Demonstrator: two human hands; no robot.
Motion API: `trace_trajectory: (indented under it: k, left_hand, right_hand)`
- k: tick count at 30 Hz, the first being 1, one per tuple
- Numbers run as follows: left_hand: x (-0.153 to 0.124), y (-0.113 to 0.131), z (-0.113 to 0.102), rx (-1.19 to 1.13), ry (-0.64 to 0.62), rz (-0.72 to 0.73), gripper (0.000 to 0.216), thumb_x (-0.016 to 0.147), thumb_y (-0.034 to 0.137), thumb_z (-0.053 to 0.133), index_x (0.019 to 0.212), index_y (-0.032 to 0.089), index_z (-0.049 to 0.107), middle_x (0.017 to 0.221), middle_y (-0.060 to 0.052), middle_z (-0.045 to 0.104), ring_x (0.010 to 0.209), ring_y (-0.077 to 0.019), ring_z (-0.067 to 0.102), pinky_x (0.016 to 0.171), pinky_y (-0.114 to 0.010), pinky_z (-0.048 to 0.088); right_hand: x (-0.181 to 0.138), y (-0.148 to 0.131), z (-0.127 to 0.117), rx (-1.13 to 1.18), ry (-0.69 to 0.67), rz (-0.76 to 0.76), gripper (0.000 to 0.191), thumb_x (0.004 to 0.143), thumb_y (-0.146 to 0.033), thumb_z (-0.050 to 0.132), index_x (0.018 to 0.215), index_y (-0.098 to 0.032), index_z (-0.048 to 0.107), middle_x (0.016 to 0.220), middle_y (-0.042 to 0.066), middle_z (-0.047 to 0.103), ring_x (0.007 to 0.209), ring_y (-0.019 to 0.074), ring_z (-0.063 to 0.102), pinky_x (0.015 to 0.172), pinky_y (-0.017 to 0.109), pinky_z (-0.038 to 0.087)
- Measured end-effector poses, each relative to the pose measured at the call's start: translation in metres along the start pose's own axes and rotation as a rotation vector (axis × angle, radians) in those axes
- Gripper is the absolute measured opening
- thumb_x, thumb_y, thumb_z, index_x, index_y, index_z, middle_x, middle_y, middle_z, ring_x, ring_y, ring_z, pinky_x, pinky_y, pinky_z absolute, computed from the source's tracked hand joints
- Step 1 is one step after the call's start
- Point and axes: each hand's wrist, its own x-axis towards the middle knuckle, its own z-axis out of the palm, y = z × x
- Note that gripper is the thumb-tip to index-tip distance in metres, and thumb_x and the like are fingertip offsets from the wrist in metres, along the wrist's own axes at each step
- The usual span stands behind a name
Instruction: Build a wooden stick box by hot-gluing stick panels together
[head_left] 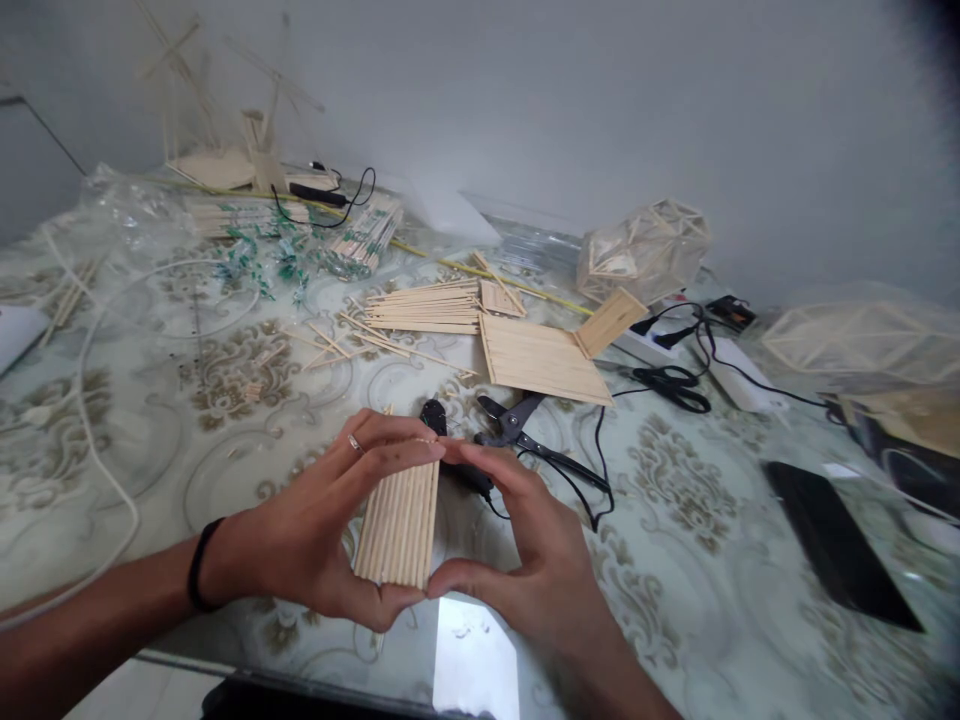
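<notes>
Between my hands is a small panel of wooden sticks [397,525] laid side by side. My left hand [322,520], with a ring and a black wristband, spans its left side, thumb at the near end and fingers over the far end. My right hand [536,545] curves around the right side, its thumb at the near right corner and fingertips at the far one. Just beyond lies a black tool with a cord [466,475], partly hidden by my fingers. Dark pliers-like cutters [514,418] rest beside it.
Loose sticks [424,307] and a larger joined stick panel [544,352] lie further back. Black scissors [671,387], a power strip [645,345] and cords are at the right, near a dark phone [840,540]. Packaged chopsticks [367,235] and stick models [645,245] stand along the wall.
</notes>
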Motion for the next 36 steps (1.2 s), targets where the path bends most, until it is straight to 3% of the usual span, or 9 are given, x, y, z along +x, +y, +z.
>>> trace_trajectory:
  k: [11, 15, 23, 28, 36]
  left_hand:
    - [0.0008, 0.0011, 0.0017, -0.007, -0.008, 0.009, 0.098, 0.081, 0.034, 0.086, 0.162, 0.026, 0.032, 0.144, -0.018, 0.06, 0.136, -0.0368, 0.057, 0.112, -0.061, 0.05]
    - [0.0006, 0.0021, -0.0001, -0.02, -0.018, -0.018, 0.1, 0.077, 0.036, 0.086, 0.162, 0.023, 0.034, 0.142, -0.019, 0.058, 0.134, -0.0391, 0.056, 0.11, -0.062, 0.051]
    - [-0.0016, 0.0006, -0.0007, -0.06, -0.038, -0.049, 0.11, 0.073, 0.039, 0.085, 0.166, 0.027, 0.026, 0.145, -0.018, 0.056, 0.138, -0.0436, 0.051, 0.113, -0.068, 0.047]
    - [-0.0017, 0.0002, -0.0002, -0.054, -0.034, -0.046, 0.107, 0.074, 0.039, 0.085, 0.164, 0.025, 0.028, 0.143, -0.018, 0.056, 0.136, -0.0426, 0.052, 0.113, -0.067, 0.046]
    - [-0.0035, 0.0004, 0.0027, -0.065, -0.033, -0.06, 0.108, 0.073, 0.039, 0.085, 0.164, 0.029, 0.028, 0.141, -0.016, 0.054, 0.135, -0.0419, 0.05, 0.111, -0.066, 0.048]
  right_hand:
    - [-0.0006, -0.0025, -0.0013, -0.041, -0.015, 0.027, 0.089, 0.077, -0.035, 0.1, 0.154, -0.04, 0.057, 0.144, 0.006, 0.075, 0.13, 0.0336, 0.073, 0.121, 0.058, 0.053]
    - [0.0005, -0.0012, 0.0003, -0.018, -0.027, -0.013, 0.091, 0.08, -0.04, 0.098, 0.158, -0.042, 0.053, 0.146, 0.007, 0.074, 0.132, 0.034, 0.072, 0.122, 0.062, 0.051]
    - [0.0018, 0.0023, 0.0026, 0.071, -0.02, -0.003, 0.09, 0.076, -0.058, 0.095, 0.155, -0.044, 0.056, 0.147, 0.007, 0.072, 0.139, 0.0348, 0.067, 0.122, 0.061, 0.05]
    - [0.0011, 0.004, 0.0042, 0.072, 0.003, -0.01, 0.088, 0.075, -0.056, 0.096, 0.153, -0.041, 0.058, 0.144, 0.008, 0.073, 0.136, 0.0346, 0.068, 0.117, 0.058, 0.055]
    - [0.0, 0.0045, 0.0064, 0.04, 0.0, 0.001, 0.087, 0.076, -0.057, 0.096, 0.152, -0.039, 0.059, 0.14, 0.009, 0.076, 0.132, 0.0354, 0.072, 0.121, 0.063, 0.051]
